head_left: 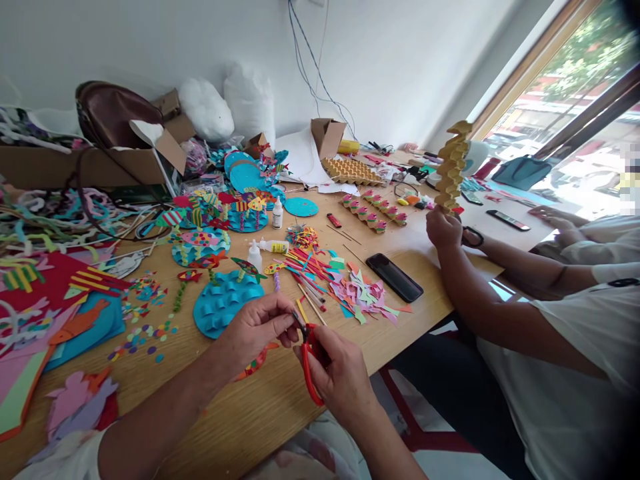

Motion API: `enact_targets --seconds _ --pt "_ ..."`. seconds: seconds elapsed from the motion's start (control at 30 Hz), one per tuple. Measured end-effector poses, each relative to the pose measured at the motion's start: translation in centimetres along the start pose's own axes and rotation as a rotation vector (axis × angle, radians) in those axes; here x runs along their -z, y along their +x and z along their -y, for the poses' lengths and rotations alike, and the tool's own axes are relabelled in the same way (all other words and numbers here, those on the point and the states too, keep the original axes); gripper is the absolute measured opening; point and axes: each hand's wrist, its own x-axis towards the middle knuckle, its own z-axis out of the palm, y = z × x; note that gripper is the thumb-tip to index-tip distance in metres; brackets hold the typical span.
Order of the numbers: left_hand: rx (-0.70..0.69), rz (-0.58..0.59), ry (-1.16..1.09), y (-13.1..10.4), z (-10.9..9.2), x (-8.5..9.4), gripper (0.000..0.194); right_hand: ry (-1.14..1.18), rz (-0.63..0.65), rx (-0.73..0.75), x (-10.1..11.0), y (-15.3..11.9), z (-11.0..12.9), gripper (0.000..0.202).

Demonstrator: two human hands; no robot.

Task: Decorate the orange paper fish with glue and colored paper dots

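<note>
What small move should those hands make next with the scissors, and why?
Perhaps draw the left hand back slightly, because the blades of the red-handled scissors in the right hand sit right at its fingertips; what they pinch is too small to tell.

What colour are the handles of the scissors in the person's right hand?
The scissor handles are red, showing best in the head view.

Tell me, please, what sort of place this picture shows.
Probably a craft workroom: paper scraps and a decorated blue disc lie on a wooden table, and the right hand holds red-handled scissors.
</note>
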Motion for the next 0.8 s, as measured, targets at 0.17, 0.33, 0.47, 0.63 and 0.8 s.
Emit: enact_targets --seconds 0.17,0.33,0.47,0.63,0.8 --pt "0.004 0.037 0.037 -0.1 -0.3 0.4 0.018 -0.012 0.017 0.005 0.1 -0.1 -0.1 0.018" --pt "0.02 0.04 0.096 -0.1 -0.9 0.6 0.017 -0.023 0.057 -0.015 0.2 -0.2 -0.1 0.019" --pt "0.04 0.056 0.114 -0.1 -1.2 0.7 0.015 -0.045 0.078 -0.026 0.3 -0.4 -0.2 0.02" --pt "0.066 0.059 0.138 -0.1 -1.3 0.9 0.014 -0.066 0.085 -0.016 0.4 -0.5 -0.2 0.019" --pt "0.088 0.071 0.127 -0.1 -1.4 0.9 0.016 -0.08 0.085 -0.01 0.4 -0.5 -0.2 0.019"
